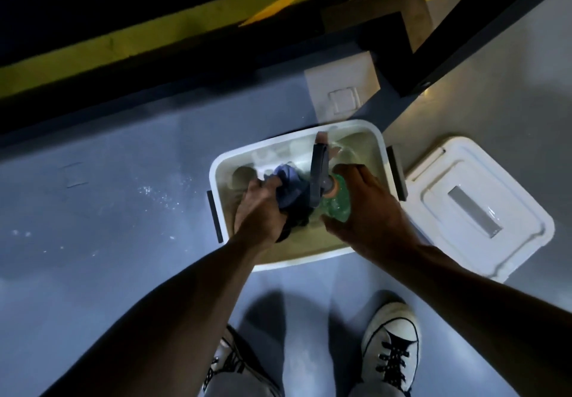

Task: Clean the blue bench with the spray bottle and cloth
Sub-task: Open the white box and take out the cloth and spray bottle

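Both hands are down in the white bin (379, 145): left hand (263, 210) clutching the blue cloth (292, 189), right hand (362, 207) wrapped around the green spray bottle (335, 203). The lid (483, 210) lies just right of the bin, 2 shoes (391, 344) below it.

White bin (380, 149) on floor; lid (483, 210) beside it (right); white sneakers (391, 344) below.

Green spray bottle (335, 204), grey trigger head, upright in white bin (379, 139); crumpled blue cloth (291, 186) beside it.
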